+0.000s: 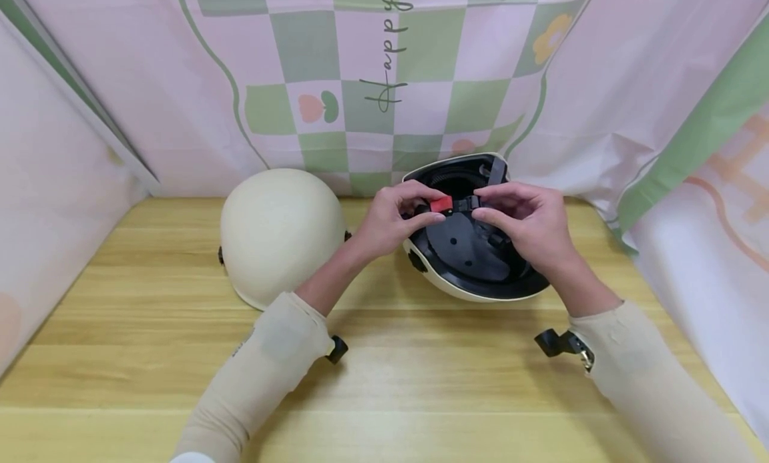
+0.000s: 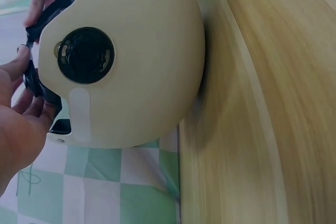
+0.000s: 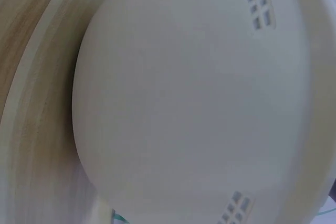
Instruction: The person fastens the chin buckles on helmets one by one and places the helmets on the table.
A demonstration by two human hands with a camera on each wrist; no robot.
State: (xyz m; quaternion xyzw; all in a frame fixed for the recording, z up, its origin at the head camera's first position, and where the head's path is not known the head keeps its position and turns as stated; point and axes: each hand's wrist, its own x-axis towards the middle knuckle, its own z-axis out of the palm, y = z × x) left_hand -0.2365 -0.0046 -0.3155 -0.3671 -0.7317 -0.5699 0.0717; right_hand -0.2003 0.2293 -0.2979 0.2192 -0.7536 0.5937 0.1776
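A cream helmet point(image 1: 474, 271) lies upside down at the right, its black lining facing up. Over its opening the chin strap buckle point(image 1: 461, 205) is held between both hands. My left hand point(image 1: 384, 223) pinches the buckle's red end point(image 1: 441, 204) between thumb and fingers. My right hand point(image 1: 537, 223) pinches the black end from the other side. The two ends meet; whether they are latched I cannot tell. In the left wrist view, the helmet's side shows a round black knob point(image 2: 85, 55). The right wrist view is mostly filled by the vented shell point(image 3: 189, 98).
A second cream helmet point(image 1: 279, 233) sits dome up to the left, close to the left forearm. Both helmets are on a wooden table point(image 1: 384, 409). A checked curtain point(image 1: 366, 69) hangs right behind them, with more cloth at both sides.
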